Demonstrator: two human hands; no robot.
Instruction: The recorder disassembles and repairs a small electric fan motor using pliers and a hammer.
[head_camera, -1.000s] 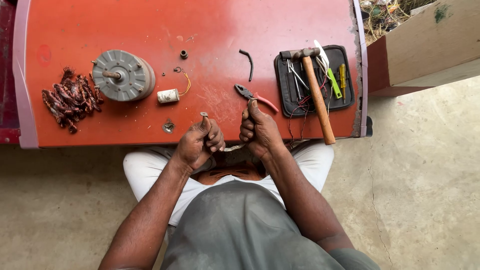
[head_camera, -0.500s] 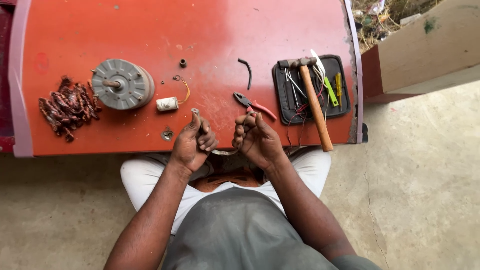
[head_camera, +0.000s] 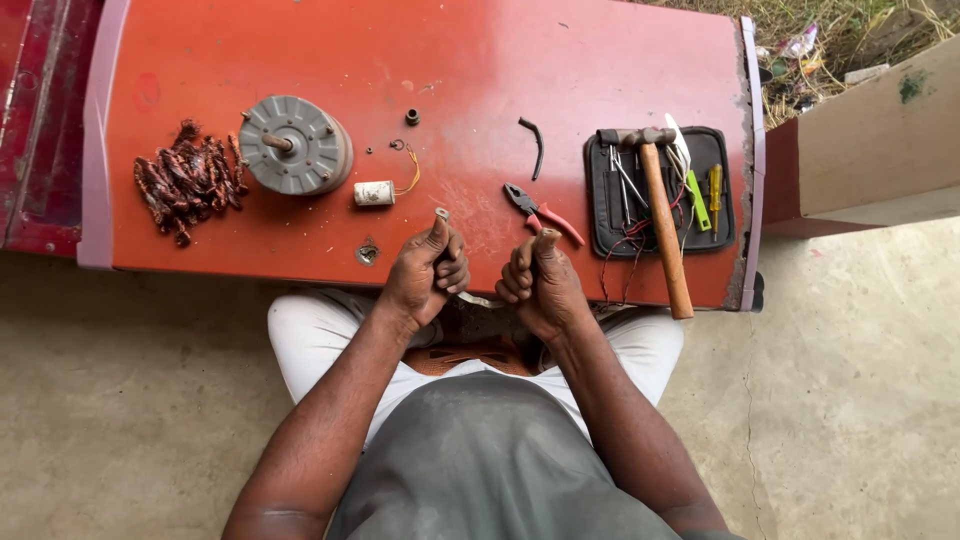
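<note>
- A person seated at a red surface (head_camera: 300, 40) works with both fists raised at its near edge, thumbs up.
- The left hand (head_camera: 425, 275) is curled tight, thumb and fingers pinching a small metal piece (head_camera: 441, 214) that shows just above the thumb tip.
- The right hand (head_camera: 535, 280) is also curled into a fist; what it grips cannot be told. A pale strip (head_camera: 480, 299) runs between the two fists, low, over the lap.
- Red-handled pliers (head_camera: 543, 212) lie on the surface just beyond the right hand; a hammer (head_camera: 662, 215) rests across a black tool pouch (head_camera: 600, 215) farther right, its handle reaching the near edge.
- A grey round motor (head_camera: 295, 145), a small white capacitor (head_camera: 375, 193) and a heap of copper windings (head_camera: 188, 180) sit to the left, well apart from the hands.
- Risk, as judged: the small piece is held over the edge, so a slip of the pinch could drop it to the lap or the concrete floor (head_camera: 860, 400).
- A hard pull between the fists could jerk a hand into the pliers or nudge the hammer handle off the edge.
</note>
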